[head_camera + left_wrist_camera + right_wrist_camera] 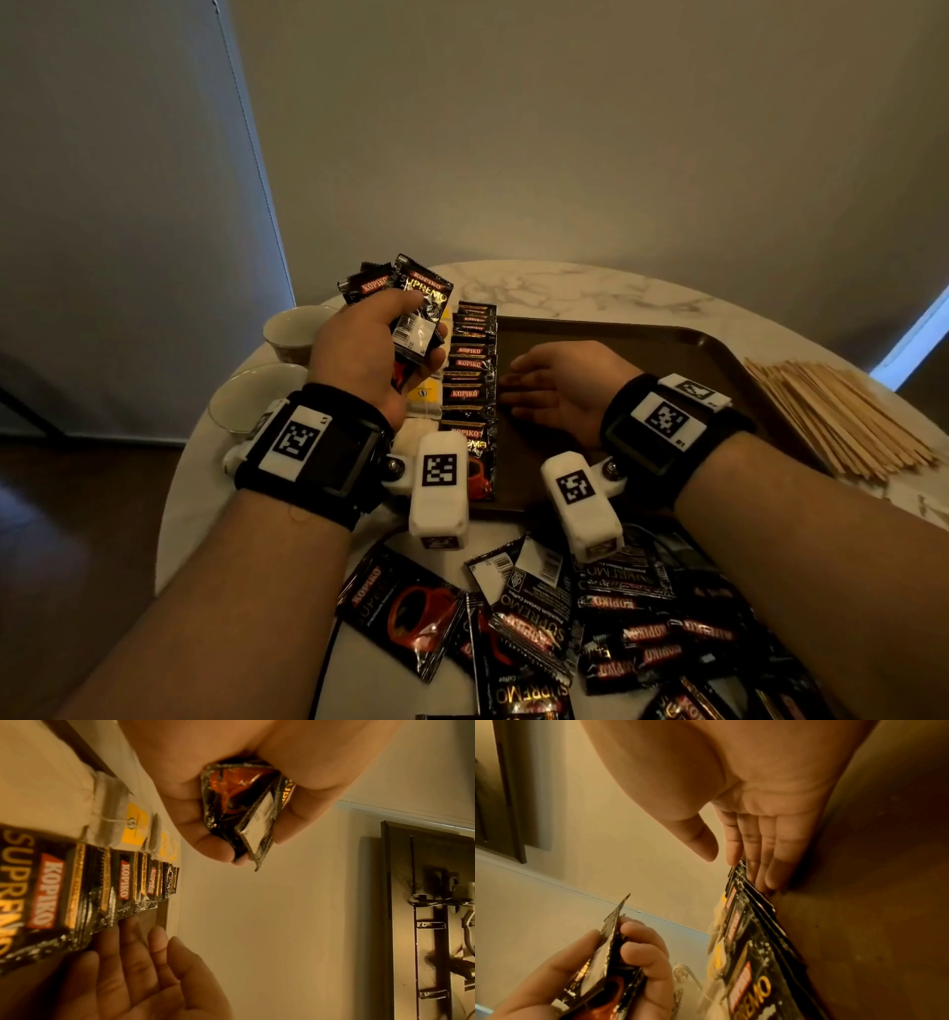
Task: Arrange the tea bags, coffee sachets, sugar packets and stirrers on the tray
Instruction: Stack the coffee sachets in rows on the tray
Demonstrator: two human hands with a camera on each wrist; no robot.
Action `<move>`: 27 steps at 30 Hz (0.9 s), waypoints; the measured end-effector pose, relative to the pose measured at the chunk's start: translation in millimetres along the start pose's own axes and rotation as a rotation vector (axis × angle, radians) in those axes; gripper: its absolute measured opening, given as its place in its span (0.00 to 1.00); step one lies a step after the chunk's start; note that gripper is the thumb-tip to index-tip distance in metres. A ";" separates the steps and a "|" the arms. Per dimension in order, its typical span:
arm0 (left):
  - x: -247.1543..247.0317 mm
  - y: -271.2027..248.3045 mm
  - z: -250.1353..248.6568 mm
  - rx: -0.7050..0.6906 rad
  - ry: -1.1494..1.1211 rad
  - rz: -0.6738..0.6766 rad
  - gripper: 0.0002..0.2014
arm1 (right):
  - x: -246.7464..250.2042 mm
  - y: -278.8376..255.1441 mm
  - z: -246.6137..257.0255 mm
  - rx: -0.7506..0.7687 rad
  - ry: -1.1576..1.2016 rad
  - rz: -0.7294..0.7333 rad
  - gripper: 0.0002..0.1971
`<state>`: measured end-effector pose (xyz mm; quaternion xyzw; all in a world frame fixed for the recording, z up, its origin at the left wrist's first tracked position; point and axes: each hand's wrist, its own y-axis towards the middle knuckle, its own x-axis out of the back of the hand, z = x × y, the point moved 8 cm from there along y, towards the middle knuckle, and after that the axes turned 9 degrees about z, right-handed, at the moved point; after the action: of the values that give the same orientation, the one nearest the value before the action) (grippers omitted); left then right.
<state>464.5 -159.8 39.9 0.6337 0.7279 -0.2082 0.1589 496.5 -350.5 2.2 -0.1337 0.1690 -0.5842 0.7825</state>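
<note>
Loose sachets [590, 616] litter the near bench [590, 288]. On the tray [642, 339], the right hand [560, 393] lies flat, fingers [772, 866] straight against the sachet row [470, 390], which runs near to far. Left of the row, the left hand [369, 349] grips spare sachets [418, 308], nearest its far end.

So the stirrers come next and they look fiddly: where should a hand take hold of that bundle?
Grip the stirrers across the middle of the bundle, coming from above with the free right hand. They lie flat and roughly parallel on the table, just off the tray, fanning at the near end, so a mid-span pinch probably gathers most.
</note>
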 end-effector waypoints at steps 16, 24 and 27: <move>0.8 3.7 5.0 0.032 0.008 0.002 0.07 | 5.9 34.2 26.2 0.101 0.009 -0.081 0.07; -13.6 7.8 20.4 0.033 0.066 0.004 0.07 | 9.9 8.6 41.5 0.179 0.023 0.131 0.14; -27.5 13.9 21.3 0.024 0.147 0.034 0.06 | -1.0 -2.9 39.7 0.240 -0.046 0.235 0.09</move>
<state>481.6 -192.6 33.7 0.6614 0.7242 -0.1672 0.1008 510.4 -349.9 39.5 -0.0319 0.0945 -0.5015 0.8594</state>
